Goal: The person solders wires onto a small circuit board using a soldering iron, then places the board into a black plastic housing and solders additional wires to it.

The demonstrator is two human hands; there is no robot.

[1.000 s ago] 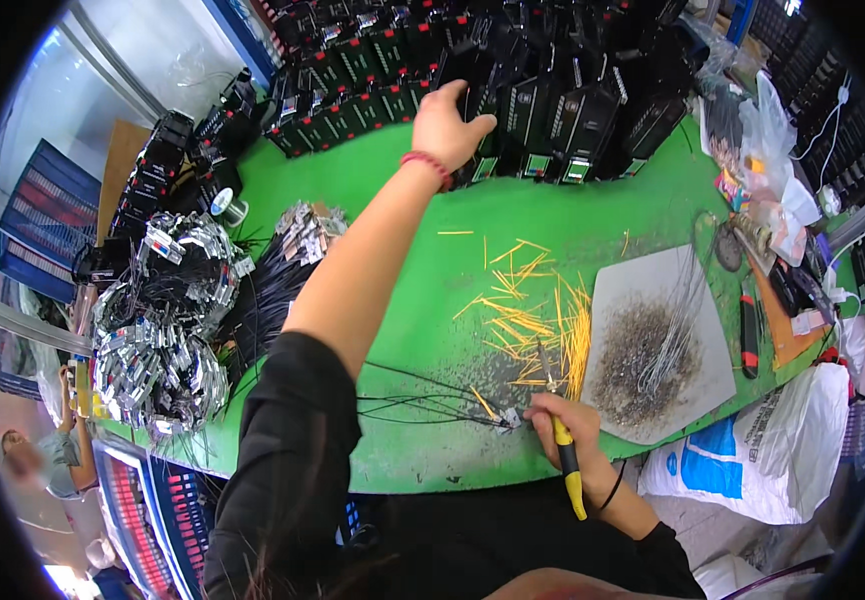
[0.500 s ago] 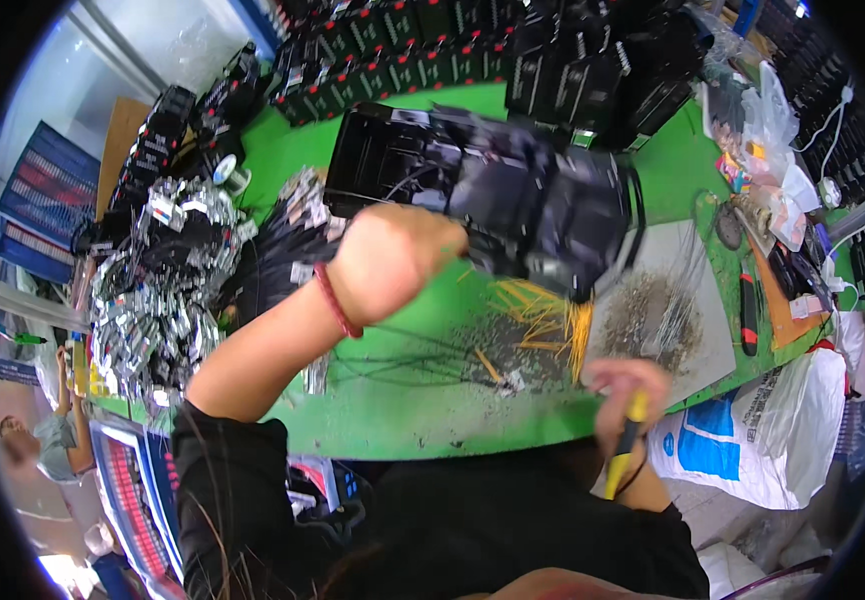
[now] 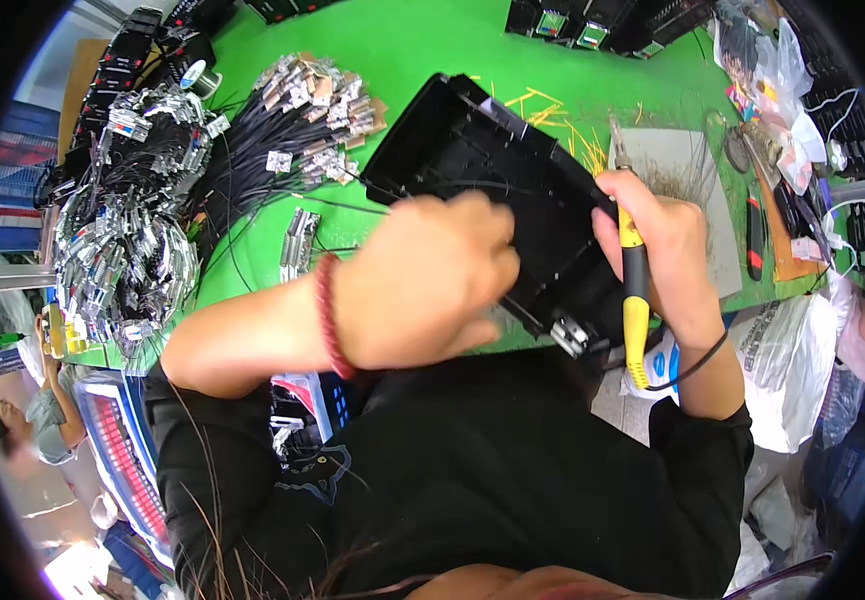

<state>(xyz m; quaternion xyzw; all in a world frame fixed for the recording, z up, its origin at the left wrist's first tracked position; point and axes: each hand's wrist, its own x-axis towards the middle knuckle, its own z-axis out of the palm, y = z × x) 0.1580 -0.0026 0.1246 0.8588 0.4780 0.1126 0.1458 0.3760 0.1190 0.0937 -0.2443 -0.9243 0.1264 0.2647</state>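
A black plastic housing [image 3: 543, 225] sits tilted at the front of the green table, its hollow inside facing up, with thin wires and a small silver metal part [image 3: 571, 337] at its near corner. Over its left part hovers my left hand [image 3: 423, 280], wearing a red braided bracelet; its fingers look bent but are blurred, and their tips are hidden. My right hand [image 3: 668, 225] is closed around a yellow and black soldering iron [image 3: 635, 280] beside the housing's right edge. The iron's metal tip points away from me, and its cord trails below.
Black cables with silver connectors [image 3: 313, 100] lie at left beside a heap of silver-ended cables [image 3: 128, 240] and a solder spool [image 3: 200, 77]. Yellow sticks [image 3: 543, 108] and a grey board [image 3: 688, 165] lie beyond the housing. Black boxes [image 3: 593, 30] stand at the back.
The black housing has come nearer to me and been turned so its hollow inside shows. My right hand has raised the soldering iron up to its right edge. My view has tipped downward.
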